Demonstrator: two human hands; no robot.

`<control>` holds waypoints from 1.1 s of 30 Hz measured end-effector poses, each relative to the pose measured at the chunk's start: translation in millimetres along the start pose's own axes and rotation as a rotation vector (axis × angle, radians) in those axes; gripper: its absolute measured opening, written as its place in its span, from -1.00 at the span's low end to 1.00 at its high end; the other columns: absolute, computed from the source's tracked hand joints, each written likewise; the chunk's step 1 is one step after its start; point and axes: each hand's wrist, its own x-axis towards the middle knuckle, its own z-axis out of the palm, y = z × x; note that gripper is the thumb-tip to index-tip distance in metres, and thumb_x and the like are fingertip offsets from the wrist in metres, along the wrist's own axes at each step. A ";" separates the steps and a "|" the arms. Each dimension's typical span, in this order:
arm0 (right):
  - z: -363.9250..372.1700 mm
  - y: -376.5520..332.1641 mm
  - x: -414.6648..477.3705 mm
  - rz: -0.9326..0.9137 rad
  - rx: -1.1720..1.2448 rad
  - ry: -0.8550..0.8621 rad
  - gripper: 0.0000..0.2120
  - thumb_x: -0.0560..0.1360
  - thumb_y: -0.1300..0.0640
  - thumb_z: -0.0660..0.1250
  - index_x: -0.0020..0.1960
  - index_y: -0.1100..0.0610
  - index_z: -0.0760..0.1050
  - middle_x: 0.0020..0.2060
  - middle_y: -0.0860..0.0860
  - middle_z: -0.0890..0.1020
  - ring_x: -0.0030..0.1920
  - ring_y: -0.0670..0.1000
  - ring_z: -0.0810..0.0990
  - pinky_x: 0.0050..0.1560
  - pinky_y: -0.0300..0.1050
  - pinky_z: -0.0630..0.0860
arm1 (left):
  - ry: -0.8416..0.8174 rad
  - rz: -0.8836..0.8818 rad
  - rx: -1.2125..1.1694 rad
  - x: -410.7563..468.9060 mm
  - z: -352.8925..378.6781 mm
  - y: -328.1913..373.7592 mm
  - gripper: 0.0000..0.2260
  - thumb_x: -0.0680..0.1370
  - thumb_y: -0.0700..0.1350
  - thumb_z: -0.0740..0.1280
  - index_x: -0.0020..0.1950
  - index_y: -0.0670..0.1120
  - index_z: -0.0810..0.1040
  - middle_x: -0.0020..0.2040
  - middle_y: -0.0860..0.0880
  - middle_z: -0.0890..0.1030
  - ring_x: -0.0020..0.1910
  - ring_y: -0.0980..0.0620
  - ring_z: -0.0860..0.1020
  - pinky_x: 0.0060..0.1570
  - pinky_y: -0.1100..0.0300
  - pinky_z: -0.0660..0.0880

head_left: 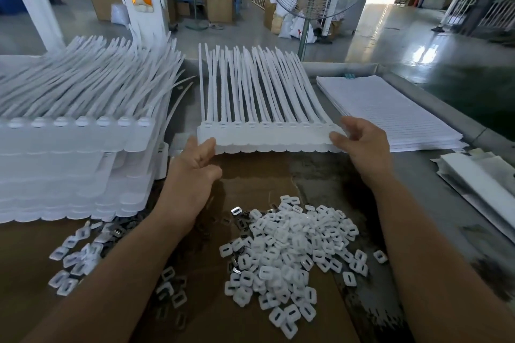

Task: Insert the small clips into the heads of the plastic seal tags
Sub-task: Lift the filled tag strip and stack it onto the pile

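Far left of your left hand stands a tall stack (75,147) of tag strips, heads toward you and tails fanning away. Nearer you, left of that forearm, loose clips (73,257) lie scattered on the cardboard (250,175).

Your left hand (192,172) grips the left end of one strip (267,135). A fingertip is on its corner and the thumb is just under its near edge, with the other fingers curled.

The strip runs between your two hands, its row of heads facing you and its tails pointing away. You cannot tell whether it rests on the table or is lifted off it.

Nearer you than both hands, between your forearms and closer to the right one, a pile (289,250) of white clips lies on the cardboard. A few metal pieces show at its left edge.

Your right hand (359,142) pinches the strip's right end, with the thumb on the last head and the fingers curled behind it.

Just beyond and to the right of that hand lies a stack of paper (390,111). Further right is a wrapped white pack (479,175).
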 end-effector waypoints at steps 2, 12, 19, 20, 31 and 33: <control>-2.0 0.0 -0.6 -0.007 -0.048 -0.066 -0.53 0.39 0.12 0.45 0.28 0.07 0.46 0.20 -0.07 0.50 0.22 -0.08 0.42 0.19 -0.20 0.32 | 0.043 0.031 0.078 0.2 1.0 -0.8 -0.46 0.50 -0.36 0.19 0.43 0.00 0.28 0.45 0.14 0.17 0.02 0.40 0.45 -0.19 0.59 0.32; 20.7 0.1 -4.1 0.017 -0.212 0.022 -0.70 0.43 0.06 0.40 0.14 0.10 0.52 0.19 0.03 0.53 0.20 -0.01 0.45 0.13 -0.24 0.25 | 0.074 0.130 0.315 -7.4 3.3 8.3 -0.55 0.47 -0.38 0.20 0.29 -0.03 0.47 0.32 0.11 0.40 0.29 0.18 0.33 0.27 0.28 0.24; 12.2 -4.6 -2.5 0.032 -0.196 0.085 -0.75 0.46 0.08 0.35 0.13 0.09 0.55 0.17 0.00 0.56 0.16 -0.07 0.45 0.09 -0.28 0.22 | 0.013 0.162 0.439 -13.2 6.2 10.0 -0.73 0.50 -0.31 0.24 0.04 -0.02 0.61 -0.23 0.22 0.54 -0.37 0.20 0.49 -0.41 0.50 0.41; 10.4 -7.2 -3.7 0.026 -0.197 0.098 -0.76 0.48 0.09 0.34 0.12 0.10 0.55 0.16 0.00 0.56 0.19 -0.05 0.45 0.10 -0.27 0.22 | -0.048 0.185 0.498 -15.3 7.1 10.0 -0.74 0.50 -0.29 0.24 0.05 -0.01 0.61 -0.20 0.20 0.55 -0.36 0.23 0.49 -0.37 0.48 0.42; 25.9 -76.5 -36.0 -0.228 -0.129 -0.257 -0.89 0.49 0.16 0.33 0.00 0.08 0.59 -0.24 -0.24 0.53 -0.18 -0.25 0.50 -0.08 -0.40 0.40 | -0.168 0.275 0.723 -18.6 8.0 6.3 -0.74 0.55 -0.15 0.18 0.14 0.06 0.57 0.05 0.08 0.56 -0.03 0.12 0.49 0.01 0.17 0.46; 35.8 -100.1 -43.1 -0.288 -0.140 -0.397 -0.89 0.49 0.16 0.33 -0.02 0.09 0.60 -0.27 -0.27 0.51 -0.20 -0.26 0.51 -0.09 -0.38 0.42 | -0.171 0.274 0.736 -17.9 7.8 6.0 -0.74 0.55 -0.14 0.18 0.14 0.06 0.57 0.03 0.07 0.57 -0.06 0.12 0.48 -0.02 0.19 0.46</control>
